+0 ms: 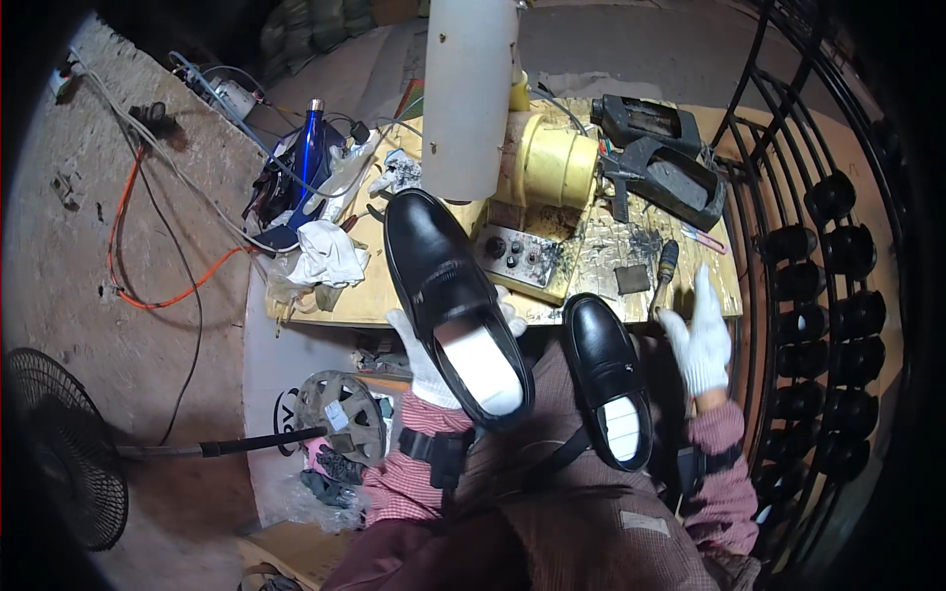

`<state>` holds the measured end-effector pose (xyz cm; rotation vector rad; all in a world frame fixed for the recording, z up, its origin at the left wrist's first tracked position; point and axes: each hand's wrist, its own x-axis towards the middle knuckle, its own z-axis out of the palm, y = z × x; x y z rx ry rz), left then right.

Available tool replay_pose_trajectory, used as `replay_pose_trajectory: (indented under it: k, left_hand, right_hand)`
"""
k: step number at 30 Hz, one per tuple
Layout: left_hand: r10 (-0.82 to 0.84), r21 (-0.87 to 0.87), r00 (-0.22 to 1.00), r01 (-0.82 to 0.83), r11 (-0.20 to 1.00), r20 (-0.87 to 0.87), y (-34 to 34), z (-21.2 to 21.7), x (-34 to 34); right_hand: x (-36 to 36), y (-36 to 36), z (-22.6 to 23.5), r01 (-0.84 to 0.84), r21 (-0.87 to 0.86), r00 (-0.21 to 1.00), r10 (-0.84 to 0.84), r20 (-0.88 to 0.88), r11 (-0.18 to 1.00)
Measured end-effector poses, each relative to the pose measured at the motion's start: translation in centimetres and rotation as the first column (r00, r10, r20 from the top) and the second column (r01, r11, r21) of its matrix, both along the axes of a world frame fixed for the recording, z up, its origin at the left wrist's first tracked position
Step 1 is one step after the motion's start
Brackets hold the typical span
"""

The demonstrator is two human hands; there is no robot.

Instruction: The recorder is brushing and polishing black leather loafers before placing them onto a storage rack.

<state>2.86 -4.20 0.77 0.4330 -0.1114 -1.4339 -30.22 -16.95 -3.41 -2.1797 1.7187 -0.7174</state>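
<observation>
A black slip-on dress shoe [434, 258] with a pale insole is tilted toe-away above my lap. My left hand [426, 362], in a white glove, holds it from underneath; most of its fingers are hidden behind the shoe, with tips showing past its right side. The matching black shoe [598, 340] lies on my lap, apart from both hands. My right hand [704, 345], also gloved in white, is empty with thumb and fingers spread, at the right front of the workbench [394, 310]. Nearest to it lies a dark-handled tool [667, 264], possibly a screwdriver.
A pale vertical duct [470, 108] and yellow machine [545, 163] stand mid-bench by a knob control box [517, 258]. Black machine parts [670, 182] sit at back right. A rack [769, 158] of black shoes stands right. A blue bottle [309, 148] and fan [74, 448] are left.
</observation>
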Motion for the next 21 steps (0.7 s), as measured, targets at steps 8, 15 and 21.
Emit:
replay_pose_trajectory:
  k: [8,15,21]
  left_hand:
    - [0.070,0.001,0.997,-0.070,0.998,-0.008,-2.2,-0.2,-0.5]
    - [0.030,-0.254,0.993,0.000,0.967,0.113,-3.7,-2.9,1.9]
    - [0.182,-0.089,0.901,-0.159,0.983,0.393,-6.3,-3.6,4.5]
  right_hand:
    - [1.8,-2.9,-2.0,0.078,0.042,0.928,-0.057,-0.368,0.996]
    - [1.3,-2.7,-2.3,0.051,0.039,0.939,-0.034,-0.341,0.998]
    - [0.9,-2.7,-2.7,0.018,0.041,0.941,-0.003,-0.340,0.999]
